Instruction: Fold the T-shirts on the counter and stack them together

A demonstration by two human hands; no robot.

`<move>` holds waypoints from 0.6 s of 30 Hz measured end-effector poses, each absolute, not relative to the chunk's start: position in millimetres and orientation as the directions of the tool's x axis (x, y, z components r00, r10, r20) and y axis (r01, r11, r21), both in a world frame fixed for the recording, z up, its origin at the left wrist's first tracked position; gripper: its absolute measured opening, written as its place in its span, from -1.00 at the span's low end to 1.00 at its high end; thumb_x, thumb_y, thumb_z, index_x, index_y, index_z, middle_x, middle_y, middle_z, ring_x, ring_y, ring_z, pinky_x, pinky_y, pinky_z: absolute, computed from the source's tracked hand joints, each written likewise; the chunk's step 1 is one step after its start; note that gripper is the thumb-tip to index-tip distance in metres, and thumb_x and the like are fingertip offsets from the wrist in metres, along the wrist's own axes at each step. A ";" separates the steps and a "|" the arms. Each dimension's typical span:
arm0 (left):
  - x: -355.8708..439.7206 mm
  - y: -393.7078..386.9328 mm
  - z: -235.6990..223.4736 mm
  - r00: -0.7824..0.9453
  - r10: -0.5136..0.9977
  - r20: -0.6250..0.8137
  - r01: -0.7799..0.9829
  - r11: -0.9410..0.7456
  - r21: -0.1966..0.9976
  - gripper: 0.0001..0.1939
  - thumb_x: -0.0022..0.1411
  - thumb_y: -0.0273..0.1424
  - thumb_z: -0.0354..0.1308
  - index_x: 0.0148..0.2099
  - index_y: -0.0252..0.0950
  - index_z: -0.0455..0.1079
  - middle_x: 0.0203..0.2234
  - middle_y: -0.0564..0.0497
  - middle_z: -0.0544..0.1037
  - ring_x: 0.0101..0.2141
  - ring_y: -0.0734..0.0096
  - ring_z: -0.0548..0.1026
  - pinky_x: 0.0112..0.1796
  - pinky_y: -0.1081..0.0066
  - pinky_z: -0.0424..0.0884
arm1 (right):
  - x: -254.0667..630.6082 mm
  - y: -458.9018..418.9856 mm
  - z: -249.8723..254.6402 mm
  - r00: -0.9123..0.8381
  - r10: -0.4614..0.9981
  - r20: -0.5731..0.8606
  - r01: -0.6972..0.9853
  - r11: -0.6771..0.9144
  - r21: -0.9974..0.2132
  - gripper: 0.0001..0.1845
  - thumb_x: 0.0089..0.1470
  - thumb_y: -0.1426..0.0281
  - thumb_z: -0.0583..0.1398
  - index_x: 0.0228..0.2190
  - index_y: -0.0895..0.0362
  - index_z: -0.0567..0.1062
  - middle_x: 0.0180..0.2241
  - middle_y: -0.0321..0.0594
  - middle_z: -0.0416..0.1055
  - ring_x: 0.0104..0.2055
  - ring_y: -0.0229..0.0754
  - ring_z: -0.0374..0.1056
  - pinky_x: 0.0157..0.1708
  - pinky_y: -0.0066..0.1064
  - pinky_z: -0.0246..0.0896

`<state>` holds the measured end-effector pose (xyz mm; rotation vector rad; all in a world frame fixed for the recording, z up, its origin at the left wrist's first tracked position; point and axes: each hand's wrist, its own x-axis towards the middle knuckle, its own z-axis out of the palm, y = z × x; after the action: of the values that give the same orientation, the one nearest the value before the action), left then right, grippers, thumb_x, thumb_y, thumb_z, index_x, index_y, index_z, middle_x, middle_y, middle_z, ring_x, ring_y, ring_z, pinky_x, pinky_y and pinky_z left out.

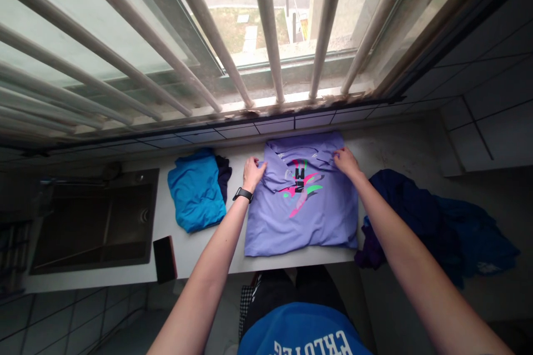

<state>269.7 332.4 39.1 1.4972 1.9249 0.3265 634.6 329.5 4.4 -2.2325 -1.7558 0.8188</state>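
Observation:
A lavender T-shirt [325, 216] with a pink, green and black print lies spread front up on the counter. Its left sleeve is folded inward over the chest, reaching the print. My left hand [252, 173], with a dark band on the wrist, pinches the shirt's left edge beside that sleeve. On the opposite side, my right hand [346, 162] has its fingers closed on the cloth near the right shoulder. Left of the shirt sits a folded bright blue garment [195, 191], with a dark garment [225, 175] partly hidden beneath it.
A sink [89, 222] is set into the white counter [200, 249] at left. A phone [165, 259] lies by the front edge. Loose dark blue clothes [416, 216] are heaped at right. Window bars [266, 28] rise behind the counter.

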 end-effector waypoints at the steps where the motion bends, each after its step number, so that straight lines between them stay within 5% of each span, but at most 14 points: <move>1: 269.8 333.2 35.6 -0.120 0.940 -0.321 0.798 0.283 0.531 -0.53 0.16 -0.16 0.27 0.03 -0.33 0.38 0.00 -0.31 0.49 0.10 -0.03 0.44 0.08 0.18 0.32 | 634.2 335.7 4.9 0.206 0.937 -0.281 0.811 -0.325 -0.487 -0.52 0.19 0.42 0.09 0.12 0.21 0.47 0.19 0.13 0.32 0.23 0.10 0.29 0.27 -0.12 0.16; 5: 270.0 336.4 22.6 -0.067 0.928 -0.366 0.878 0.229 0.421 -0.64 0.18 -0.30 0.24 0.01 -0.30 0.38 0.02 -0.30 0.49 0.13 -0.10 0.42 0.12 0.12 0.27 | 632.1 353.2 2.4 0.329 0.878 -0.347 0.746 -0.467 -0.474 -0.29 0.11 0.41 0.21 0.27 0.25 0.23 0.20 0.22 0.32 0.21 0.13 0.31 0.20 -0.09 0.23; 11: 237.8 342.5 17.6 -0.252 0.921 -0.298 0.819 0.367 0.441 -0.87 0.31 -0.42 0.01 -0.20 -0.31 0.37 -0.14 -0.29 0.53 0.06 -0.09 0.44 0.00 0.13 0.29 | 646.9 341.6 -7.2 0.311 0.883 -0.352 0.787 -0.447 -0.425 -0.62 0.09 0.48 0.20 -0.02 0.16 0.46 -0.04 0.06 0.52 0.07 0.06 0.44 0.09 -0.16 0.32; 18: 209.6 353.0 24.4 -0.183 0.908 -0.376 0.815 0.354 0.458 -0.82 0.21 -0.29 0.15 -0.41 -0.23 0.34 -0.36 -0.22 0.55 -0.12 -0.09 0.53 -0.09 0.14 0.36 | 639.9 346.6 -7.3 0.313 0.863 -0.396 0.756 -0.479 -0.447 -0.74 -0.01 0.42 0.29 -0.21 0.16 0.49 -0.04 0.11 0.49 0.08 0.13 0.43 0.13 -0.10 0.28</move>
<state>209.6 353.0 24.4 1.4929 2.0290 0.2045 639.9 346.6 -7.3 -2.3959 -1.4949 0.8965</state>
